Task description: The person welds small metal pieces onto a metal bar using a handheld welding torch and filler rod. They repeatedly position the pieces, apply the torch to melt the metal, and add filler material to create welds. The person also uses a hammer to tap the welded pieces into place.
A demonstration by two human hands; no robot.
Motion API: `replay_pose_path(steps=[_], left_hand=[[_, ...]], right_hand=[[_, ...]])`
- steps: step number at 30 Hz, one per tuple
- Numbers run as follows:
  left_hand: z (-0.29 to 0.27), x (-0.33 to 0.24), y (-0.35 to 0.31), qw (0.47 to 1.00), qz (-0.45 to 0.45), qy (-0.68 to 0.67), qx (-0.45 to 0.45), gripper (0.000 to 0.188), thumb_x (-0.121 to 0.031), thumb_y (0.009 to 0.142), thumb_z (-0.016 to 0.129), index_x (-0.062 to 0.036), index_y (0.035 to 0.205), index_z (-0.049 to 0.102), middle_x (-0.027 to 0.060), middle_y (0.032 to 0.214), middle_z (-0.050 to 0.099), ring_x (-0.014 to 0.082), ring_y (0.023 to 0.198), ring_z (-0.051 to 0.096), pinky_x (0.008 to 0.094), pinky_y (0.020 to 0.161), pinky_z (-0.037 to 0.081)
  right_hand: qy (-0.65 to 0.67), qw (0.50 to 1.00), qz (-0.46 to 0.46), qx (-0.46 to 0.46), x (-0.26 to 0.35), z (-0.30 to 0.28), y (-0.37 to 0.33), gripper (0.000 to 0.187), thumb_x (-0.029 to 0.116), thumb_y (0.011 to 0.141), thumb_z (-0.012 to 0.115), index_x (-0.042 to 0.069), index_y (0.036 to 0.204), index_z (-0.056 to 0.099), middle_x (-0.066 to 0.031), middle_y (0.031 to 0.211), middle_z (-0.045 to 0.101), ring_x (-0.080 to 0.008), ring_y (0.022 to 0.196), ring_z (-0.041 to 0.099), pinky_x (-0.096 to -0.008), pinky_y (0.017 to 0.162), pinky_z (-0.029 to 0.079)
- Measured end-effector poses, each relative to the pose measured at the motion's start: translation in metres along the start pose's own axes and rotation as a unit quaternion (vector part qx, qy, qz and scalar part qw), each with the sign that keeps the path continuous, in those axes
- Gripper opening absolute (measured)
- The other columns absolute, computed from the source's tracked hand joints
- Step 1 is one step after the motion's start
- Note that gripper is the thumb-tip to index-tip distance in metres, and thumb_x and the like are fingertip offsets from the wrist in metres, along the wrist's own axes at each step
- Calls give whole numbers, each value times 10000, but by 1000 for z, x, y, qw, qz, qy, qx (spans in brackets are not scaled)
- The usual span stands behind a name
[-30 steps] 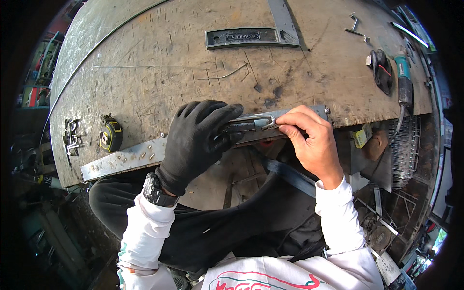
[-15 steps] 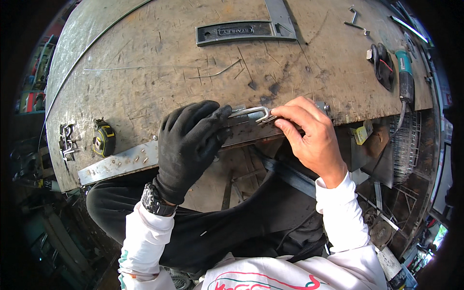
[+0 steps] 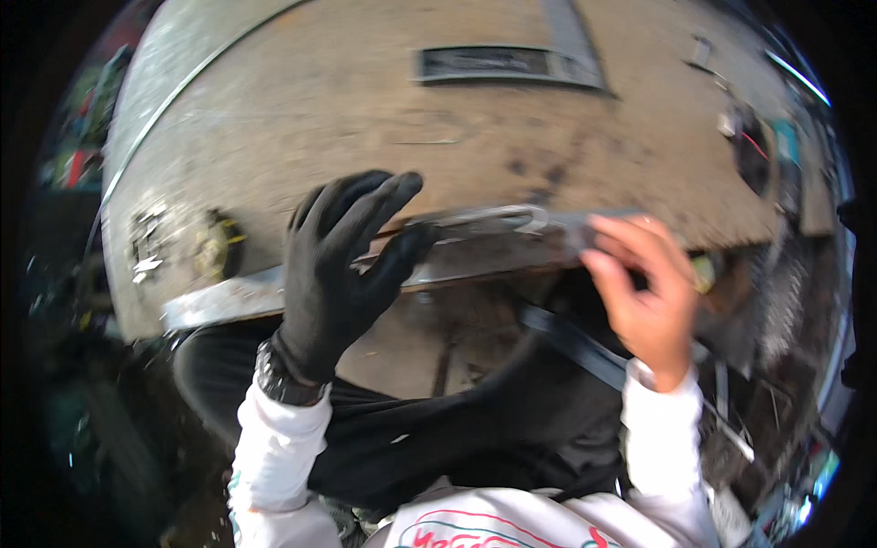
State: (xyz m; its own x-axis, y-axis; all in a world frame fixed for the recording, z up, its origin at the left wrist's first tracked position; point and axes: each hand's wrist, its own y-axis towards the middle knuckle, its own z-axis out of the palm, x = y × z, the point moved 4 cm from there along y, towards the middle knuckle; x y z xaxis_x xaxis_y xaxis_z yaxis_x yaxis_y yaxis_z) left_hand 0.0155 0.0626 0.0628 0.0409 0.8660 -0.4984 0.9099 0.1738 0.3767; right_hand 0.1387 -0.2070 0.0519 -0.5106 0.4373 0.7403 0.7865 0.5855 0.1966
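Observation:
A bent steel rod with a U-shaped end [image 3: 525, 219] lies along the bench's near edge, between my two hands. My left hand [image 3: 343, 256], in a black glove, is open beside the rod's left end. Its thumb is spread from the fingers, the thumb tip close to the rod. My bare right hand [image 3: 649, 283] is off to the right of the U-bend, blurred by motion. Its thumb and curled fingers stand apart, and I make out nothing held in them. A flat metal strip [image 3: 228, 297] runs along the bench edge under the rod.
On the wooden bench top [image 3: 320, 110] lie a try square [image 3: 489, 64], a tape measure [image 3: 217, 245], small metal pieces [image 3: 146, 242] and a thin wire [image 3: 425, 142]. At the right are a teal power tool [image 3: 787, 144] and a dark cord bundle [image 3: 751, 151].
Both hands have let go of the bent rod, which now rests at the bench edge. My right hand has moved right, and my left fingers have spread. The view has shifted and blurred.

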Motion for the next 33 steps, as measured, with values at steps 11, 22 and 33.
replay_pose_path(steps=[11, 22, 33], left_hand=[[-132, 120, -22, 918, -378, -45, -112, 249, -101, 933, 676, -18, 1160, 737, 38, 864, 705, 74, 750, 625, 256, 701, 509], [-9, 112, 79, 983, 88, 133, 90, 116, -41, 828, 690, -76, 939, 692, 123, 941, 643, 366, 912, 623, 461, 771, 508], [-87, 64, 132, 981, 175, 57, -63, 377, 49, 906, 543, -55, 1260, 624, 57, 1117, 697, 187, 1044, 654, 297, 959, 489]], right_hand=[[245, 707, 489, 448, -13, -106, -199, 166, 140, 980, 670, -16, 1018, 714, -54, 772, 681, -62, 649, 576, -210, 576, 441], [480, 627, 613, 28, -105, -75, -301, 627, 596, 1032, 486, 13, 897, 672, -130, 684, 683, -167, 487, 588, -267, 417, 424], [358, 669, 645, -91, -92, -59, -260, 568, 661, 944, 611, 122, 766, 621, 6, 559, 544, -94, 388, 437, -236, 358, 298]])
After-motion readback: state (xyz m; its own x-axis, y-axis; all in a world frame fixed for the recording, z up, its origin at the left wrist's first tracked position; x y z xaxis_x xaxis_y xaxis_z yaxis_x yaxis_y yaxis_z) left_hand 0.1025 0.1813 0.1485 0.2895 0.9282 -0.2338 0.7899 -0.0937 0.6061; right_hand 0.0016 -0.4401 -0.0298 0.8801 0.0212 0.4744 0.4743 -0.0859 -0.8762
